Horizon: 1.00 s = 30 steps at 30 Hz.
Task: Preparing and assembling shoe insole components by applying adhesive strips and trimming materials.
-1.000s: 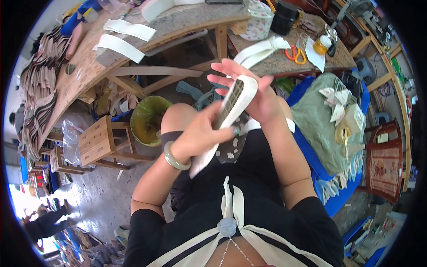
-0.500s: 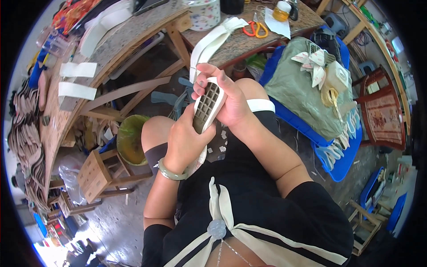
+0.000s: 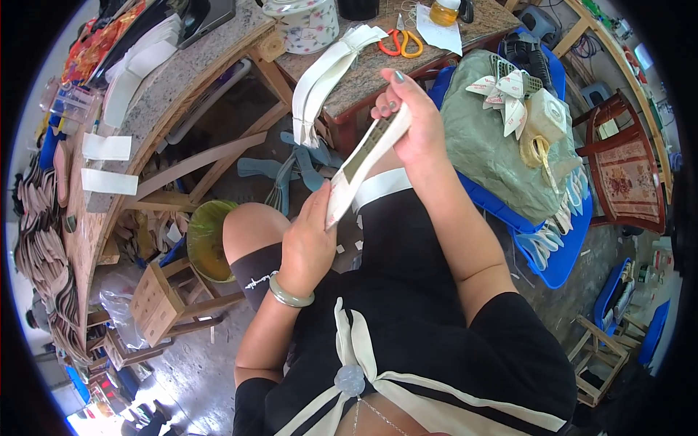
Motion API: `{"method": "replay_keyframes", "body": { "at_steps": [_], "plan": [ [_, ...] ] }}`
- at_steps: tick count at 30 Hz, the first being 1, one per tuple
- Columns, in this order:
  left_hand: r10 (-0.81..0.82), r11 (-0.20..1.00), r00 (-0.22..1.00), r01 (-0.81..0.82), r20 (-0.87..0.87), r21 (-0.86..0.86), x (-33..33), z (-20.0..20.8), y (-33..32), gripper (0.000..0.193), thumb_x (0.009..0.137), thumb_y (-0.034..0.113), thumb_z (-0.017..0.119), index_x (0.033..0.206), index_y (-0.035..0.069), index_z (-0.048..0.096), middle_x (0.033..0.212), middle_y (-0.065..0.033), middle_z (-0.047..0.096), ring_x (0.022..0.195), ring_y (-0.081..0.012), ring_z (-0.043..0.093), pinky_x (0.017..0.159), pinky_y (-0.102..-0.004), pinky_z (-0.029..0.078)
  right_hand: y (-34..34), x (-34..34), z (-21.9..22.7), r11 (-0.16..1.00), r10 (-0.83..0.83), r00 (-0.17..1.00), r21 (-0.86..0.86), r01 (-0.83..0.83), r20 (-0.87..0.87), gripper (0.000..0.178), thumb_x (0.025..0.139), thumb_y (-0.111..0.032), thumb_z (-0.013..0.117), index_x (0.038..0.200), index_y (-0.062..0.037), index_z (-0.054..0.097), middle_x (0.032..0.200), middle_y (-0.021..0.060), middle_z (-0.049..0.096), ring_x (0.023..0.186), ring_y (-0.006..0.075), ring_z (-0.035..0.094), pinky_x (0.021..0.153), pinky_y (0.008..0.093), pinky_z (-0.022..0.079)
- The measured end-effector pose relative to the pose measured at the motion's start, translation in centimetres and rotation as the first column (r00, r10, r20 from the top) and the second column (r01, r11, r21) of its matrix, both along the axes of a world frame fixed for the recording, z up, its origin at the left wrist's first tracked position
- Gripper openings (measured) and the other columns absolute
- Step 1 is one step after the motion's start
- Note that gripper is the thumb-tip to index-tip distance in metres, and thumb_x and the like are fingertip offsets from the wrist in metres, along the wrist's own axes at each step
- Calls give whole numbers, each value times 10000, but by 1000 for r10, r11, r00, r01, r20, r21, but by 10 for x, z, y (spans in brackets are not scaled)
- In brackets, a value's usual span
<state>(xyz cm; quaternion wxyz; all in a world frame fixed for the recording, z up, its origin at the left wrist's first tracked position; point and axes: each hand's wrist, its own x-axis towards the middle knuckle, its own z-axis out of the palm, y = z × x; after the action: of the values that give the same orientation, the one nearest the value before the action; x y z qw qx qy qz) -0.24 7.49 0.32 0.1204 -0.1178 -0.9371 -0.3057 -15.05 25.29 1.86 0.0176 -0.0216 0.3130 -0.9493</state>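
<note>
A pale shoe insole (image 3: 367, 163) with a grey-green grid patch is stretched slantwise between my hands, above my lap. Its white edge and part of the printed underside show. My left hand (image 3: 309, 243), with a jade-coloured bangle at the wrist, grips the lower end, fingers laid along it. At the upper end my right hand (image 3: 418, 123) is closed round the tip, thumb pointing up. Just left of the right hand, a bundle of white strips (image 3: 309, 94) hangs over the table edge.
Orange-handled scissors (image 3: 400, 43) and a jar of amber liquid (image 3: 445, 13) are on the table. To the right, a green cloth (image 3: 469, 123) over a blue bin bears insoles (image 3: 512, 109) and a tape roll (image 3: 536, 152). A green bucket (image 3: 211, 240) stands left of my knee.
The insole has turned from its gridded face toward its side edge. My right hand has moved up and right; my left has slid back to the lower end. The view has shifted slightly.
</note>
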Motion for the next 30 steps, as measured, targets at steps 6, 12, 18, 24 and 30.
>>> {"method": "replay_keyframes", "body": {
  "at_steps": [6, 12, 18, 24, 30],
  "plan": [
    [27, 866, 910, -228, 413, 446, -36, -18, -9, 251, 918, 162, 569, 1081, -28, 577, 903, -105, 656, 667, -127, 645, 583, -243, 502, 62, -166, -81, -22, -254, 824, 855, 518, -506, 354, 885, -256, 577, 1118, 10, 588, 890, 190, 672, 834, 284, 663, 763, 393, 515],
    [-90, 756, 793, -339, 602, 560, -70, -10, -12, 295, 906, 214, 587, 1055, -38, 553, 818, -75, 640, 623, -123, 637, 540, -226, 476, 78, -261, -103, -585, -94, 937, 780, 222, -337, 655, 767, -325, 681, 1279, -6, 428, 1083, 250, 621, 970, 344, 635, 850, 404, 507],
    [-237, 652, 782, -312, 577, 691, -112, -31, 2, 288, 906, 207, 570, 1083, -16, 529, 853, -81, 639, 630, -129, 639, 521, -228, 458, 121, -268, -77, -108, -20, 991, 985, -132, 130, 687, 719, -234, 675, 1269, 94, 424, 982, 164, 633, 782, 190, 616, 682, 283, 479],
    [-358, 631, 769, -219, 530, 744, -189, -52, 37, 200, 921, 150, 528, 1038, -13, 534, 770, -103, 647, 573, -127, 596, 501, -242, 445, 133, -58, -37, 437, -8, 978, 879, 192, -209, 611, 802, -9, 583, 1378, -71, 387, 964, 67, 571, 831, 123, 573, 694, 251, 463],
    [-339, 630, 845, -122, 413, 767, -292, -73, 70, 291, 913, 155, 558, 1153, -6, 528, 902, -90, 657, 692, -116, 633, 551, -214, 471, 144, 121, -35, 187, 78, 996, 982, 24, -39, 552, 707, 40, 625, 1242, -79, 557, 826, -3, 534, 733, 90, 530, 671, 209, 428]
  ]
}}
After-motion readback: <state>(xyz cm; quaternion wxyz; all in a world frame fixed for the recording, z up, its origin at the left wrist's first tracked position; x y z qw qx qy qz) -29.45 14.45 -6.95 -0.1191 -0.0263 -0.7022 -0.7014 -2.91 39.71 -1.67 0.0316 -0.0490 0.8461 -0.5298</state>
